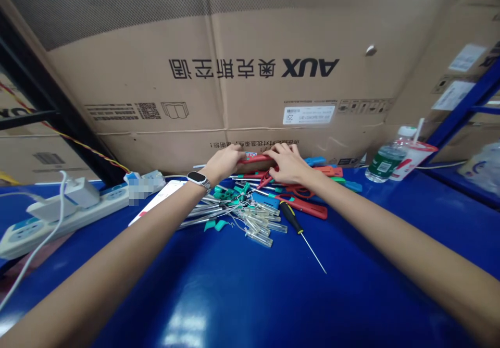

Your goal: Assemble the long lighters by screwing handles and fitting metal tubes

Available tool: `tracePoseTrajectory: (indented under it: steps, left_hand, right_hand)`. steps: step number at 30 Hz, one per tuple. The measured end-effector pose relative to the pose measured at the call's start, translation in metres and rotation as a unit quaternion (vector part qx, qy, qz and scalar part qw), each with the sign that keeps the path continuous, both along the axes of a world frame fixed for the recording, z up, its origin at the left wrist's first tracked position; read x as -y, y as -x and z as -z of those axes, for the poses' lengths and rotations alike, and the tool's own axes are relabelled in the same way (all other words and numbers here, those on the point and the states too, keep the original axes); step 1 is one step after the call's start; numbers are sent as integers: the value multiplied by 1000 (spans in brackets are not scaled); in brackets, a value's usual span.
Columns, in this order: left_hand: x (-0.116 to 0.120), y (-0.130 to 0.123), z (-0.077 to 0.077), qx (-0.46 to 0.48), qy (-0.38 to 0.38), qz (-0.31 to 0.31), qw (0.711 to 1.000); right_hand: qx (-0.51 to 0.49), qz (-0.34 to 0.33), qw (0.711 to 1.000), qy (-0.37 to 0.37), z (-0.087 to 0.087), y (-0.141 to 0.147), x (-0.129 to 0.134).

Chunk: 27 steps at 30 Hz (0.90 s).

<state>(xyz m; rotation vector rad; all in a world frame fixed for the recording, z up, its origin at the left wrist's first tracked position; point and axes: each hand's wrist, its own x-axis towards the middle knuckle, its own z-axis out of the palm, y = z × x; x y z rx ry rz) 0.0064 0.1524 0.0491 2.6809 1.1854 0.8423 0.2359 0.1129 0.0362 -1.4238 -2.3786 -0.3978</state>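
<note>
Both my hands reach to the back of the blue table, over a pile of tools. Between them lies a red-handled tool (255, 159); my left hand (224, 163), with a watch on the wrist, closes its fingers at the left end. The curled fingers of my right hand (288, 163) grip the right end. Below are clear-handled testers (260, 225) with teal caps (221, 225), a red tool (304, 206) and red scissors (302, 191). A black and yellow screwdriver (291, 218) lies in front of the pile.
A white power strip (101, 207) with chargers and cables runs along the left, beside a white paper (154, 202). At the back right stand a water bottle (386, 160) and a red-white cup (414, 160). A large cardboard box (242, 25) rises behind.
</note>
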Motion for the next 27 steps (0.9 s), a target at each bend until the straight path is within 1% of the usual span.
tracePoseTrajectory:
  steps: [1,3,5,7,9,12,14,15,18,21,24,27]
  left_hand:
    - [3,4,-5,-45,-29,-4,999]
    - [12,12,-16,-139,-85,-8,987]
    - [22,18,-27,-195,-134,-9,971]
    - [35,24,-37,-210,-171,-5,963]
    - [53,30,-44,-203,-197,10,959]
    - [86,41,-46,-181,-222,29,958]
    - [111,49,-39,-165,-222,51,960]
    - [124,52,-33,-158,-209,65,963]
    - [160,61,-11,-143,-153,106,972]
    - [189,67,13,-148,-100,117,977]
    - [208,71,31,-164,-60,115,978]
    - [214,73,38,-182,-44,113,976]
  right_hand:
    - [-11,-4,1000,-1,-1,4,-2]
    - [-35,-15,999,-3,-6,11,-4]
    - [-57,-35,998,-4,-12,17,-3]
    - [-69,-58,996,-3,-19,21,3]
    - [-69,-74,995,-5,-24,25,15]
    - [-65,-94,993,-12,-22,29,47]
    - [-69,-105,992,-3,-13,30,74]
    - [-71,-110,991,9,-7,31,88]
    - [-79,-133,987,37,15,35,129]
    - [-82,-143,983,81,32,41,163]
    - [-81,-135,982,102,41,46,185]
    - [-88,-128,980,122,44,44,195]
